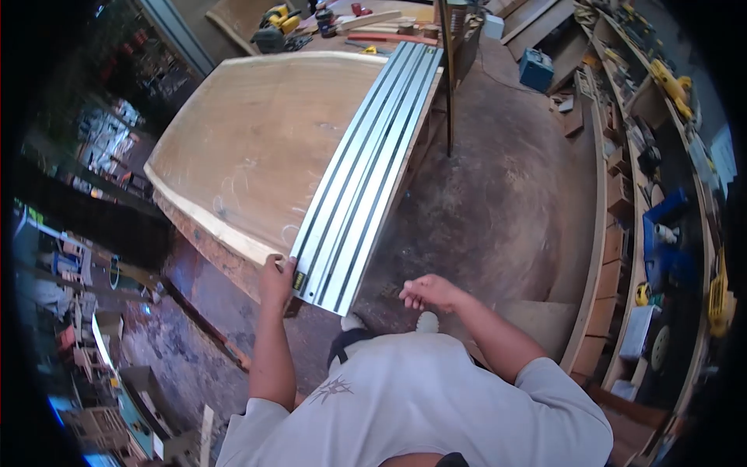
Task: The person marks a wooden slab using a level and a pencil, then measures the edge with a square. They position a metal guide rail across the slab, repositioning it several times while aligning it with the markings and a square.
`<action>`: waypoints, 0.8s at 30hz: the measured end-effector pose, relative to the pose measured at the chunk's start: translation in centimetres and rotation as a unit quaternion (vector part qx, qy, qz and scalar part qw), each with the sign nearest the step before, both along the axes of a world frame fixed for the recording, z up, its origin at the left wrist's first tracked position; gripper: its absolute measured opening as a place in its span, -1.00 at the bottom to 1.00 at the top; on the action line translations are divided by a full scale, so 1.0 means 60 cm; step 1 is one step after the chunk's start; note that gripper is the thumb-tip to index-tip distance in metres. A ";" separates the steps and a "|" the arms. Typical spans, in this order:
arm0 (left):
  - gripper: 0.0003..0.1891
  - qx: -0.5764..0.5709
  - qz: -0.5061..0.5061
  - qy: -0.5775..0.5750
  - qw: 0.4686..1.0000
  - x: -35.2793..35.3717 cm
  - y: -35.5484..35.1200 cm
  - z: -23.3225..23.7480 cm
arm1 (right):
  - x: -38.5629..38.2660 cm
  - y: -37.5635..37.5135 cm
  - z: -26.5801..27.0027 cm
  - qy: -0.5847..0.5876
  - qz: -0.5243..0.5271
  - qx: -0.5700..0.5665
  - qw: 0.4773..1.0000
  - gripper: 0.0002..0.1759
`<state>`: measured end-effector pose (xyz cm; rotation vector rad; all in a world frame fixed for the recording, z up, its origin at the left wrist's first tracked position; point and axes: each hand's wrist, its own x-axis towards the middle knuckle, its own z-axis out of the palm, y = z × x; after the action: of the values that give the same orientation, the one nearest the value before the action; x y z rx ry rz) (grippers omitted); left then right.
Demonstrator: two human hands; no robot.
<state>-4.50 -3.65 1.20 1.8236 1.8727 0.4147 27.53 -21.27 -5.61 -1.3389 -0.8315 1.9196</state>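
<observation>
A long silver saw guide rail (pixel 366 167) with dark lengthwise strips lies along the right edge of a large wooden slab (pixel 257 140). Its near end juts out past the slab, towards my body. At that end, by a small black and yellow label, my left hand (pixel 278 279) grips the rail's left edge with bent fingers. My right hand (pixel 430 292) hangs in the air to the right of the rail, apart from it. Its fingers are curled in, and nothing shows in them. Faint chalk marks are visible on the slab's pale top.
Behind the slab, a bench carries a yellow and black power tool (pixel 280 17) and wood offcuts. A dark upright post (pixel 448 93) stands by the rail's far end. Shelves (pixel 615 194) with tools line the right side. A blue box (pixel 537 68) sits on the floor.
</observation>
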 end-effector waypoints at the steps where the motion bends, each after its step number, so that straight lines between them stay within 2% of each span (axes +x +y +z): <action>1: -0.54 0.036 0.011 0.009 0.999 -0.003 -0.014 -0.001 | 0.020 0.007 -0.006 0.015 -0.012 -0.006 1.000 -0.59; 3: -0.53 0.096 0.057 -0.005 0.994 -0.018 -0.044 -0.020 | 0.057 0.030 -0.019 -0.013 -0.027 0.002 1.000 -0.61; 4: -0.53 0.085 0.073 -0.001 0.994 -0.022 -0.065 -0.022 | 0.071 0.043 -0.023 -0.029 -0.034 0.008 0.999 -0.61; 6: -0.57 0.179 0.095 0.000 0.979 -0.029 -0.104 -0.019 | 0.102 0.070 -0.020 -0.061 -0.047 0.019 0.997 -0.63; 7: -0.61 0.136 0.113 -0.058 0.983 -0.031 -0.124 -0.020 | 0.119 0.084 -0.027 -0.062 -0.057 0.011 0.996 -0.63; 8: -0.61 0.128 0.121 -0.057 0.983 -0.031 -0.143 -0.025 | 0.137 0.097 -0.031 -0.065 -0.071 0.005 0.995 -0.64; 10: -0.62 -0.012 0.153 -0.146 0.977 -0.027 -0.179 -0.040 | 0.168 0.125 -0.022 -0.107 -0.110 -0.011 0.988 -0.66; 11: -0.62 -0.023 0.159 -0.155 0.975 -0.025 -0.197 -0.048 | 0.187 0.143 -0.019 -0.112 -0.126 -0.015 0.986 -0.68; 13: -0.72 -0.140 0.178 -0.328 0.917 -0.008 -0.217 -0.067 | 0.241 0.192 -0.012 -0.138 -0.142 -0.016 0.980 -0.69; 14: -0.77 -0.196 0.186 -0.411 0.871 0.009 -0.227 -0.075 | 0.269 0.221 -0.013 -0.157 -0.157 0.011 0.975 -0.69; 15: -0.77 -0.201 0.192 -0.425 0.862 0.027 -0.235 -0.077 | 0.299 0.254 -0.009 -0.174 -0.168 0.038 0.970 -0.70; 17: -0.81 -0.174 0.253 -0.490 0.816 0.055 -0.244 -0.073 | 0.364 0.339 0.006 -0.212 -0.204 0.071 0.953 -0.74; 19: -0.81 -0.146 0.302 -0.480 0.811 0.080 -0.250 -0.074 | 0.426 0.439 0.030 -0.287 -0.241 0.086 0.923 -0.75; 20: -0.81 -0.119 0.342 -0.465 0.808 0.095 -0.252 -0.080 | 0.473 0.494 0.019 -0.239 -0.265 0.101 0.929 -0.75; 21: -0.83 -0.103 0.365 -0.453 0.807 0.104 -0.258 -0.093 | 0.499 0.547 0.030 -0.253 -0.294 0.100 0.916 -0.74; 22: -0.84 -0.087 0.390 -0.440 0.805 0.107 -0.262 -0.107 | 0.564 0.613 -0.002 -0.245 -0.296 0.120 0.916 -0.72; 23: -0.85 -0.047 0.426 -0.432 0.794 0.147 -0.261 -0.112 | 0.663 0.735 -0.040 -0.196 -0.324 0.126 0.917 -0.67; 24: -0.85 -0.015 0.445 -0.422 0.790 0.146 -0.262 -0.109 | 0.676 0.787 -0.035 -0.238 -0.354 0.085 0.901 -0.56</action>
<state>4.26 -19.39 -5.36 0.3855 1.8448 1.2519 68.12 25.95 -7.69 -1.7236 -0.5858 0.9509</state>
